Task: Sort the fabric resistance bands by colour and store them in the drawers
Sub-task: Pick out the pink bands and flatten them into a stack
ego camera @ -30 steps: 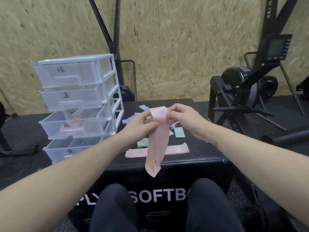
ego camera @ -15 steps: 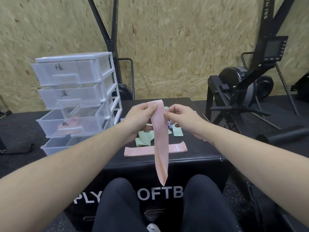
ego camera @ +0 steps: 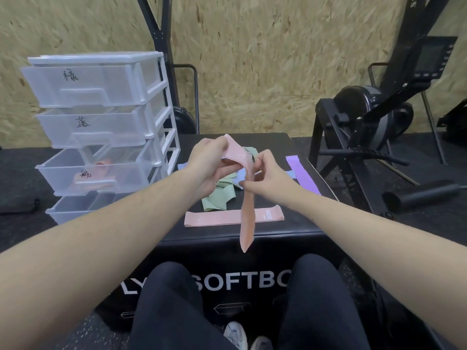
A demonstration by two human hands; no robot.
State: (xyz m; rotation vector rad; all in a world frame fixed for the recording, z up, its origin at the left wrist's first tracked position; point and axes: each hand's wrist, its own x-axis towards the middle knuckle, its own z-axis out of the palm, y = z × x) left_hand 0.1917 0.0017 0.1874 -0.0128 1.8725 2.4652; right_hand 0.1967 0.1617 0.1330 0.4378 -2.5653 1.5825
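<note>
Translucent white plastic makes up the four-drawer storage unit (ego camera: 101, 132) at far left, its third drawer (ego camera: 96, 173) pulled out with something pink already lying inside. Next along, the left hand (ego camera: 209, 168) pinches the top fold of a pale pink fabric resistance band (ego camera: 246, 198) between thumb and curled fingers, holding it up over the black padded desk (ego camera: 303, 228). The band's long axis runs nearly vertical, its free end pointing down toward the person's knees. Just right of it, the right hand (ego camera: 265, 173) pinches the band a little lower, fingers curled close. Below lies a second flat pink band (ego camera: 232, 218) (long axis left to right), with green bands (ego camera: 222, 195) behind and a purple band (ego camera: 302, 173) farther right. One risk: the dangling tail could brush that flat pink band and drag it off the front edge, or catch on the drawer's rim and spill out.
</note>
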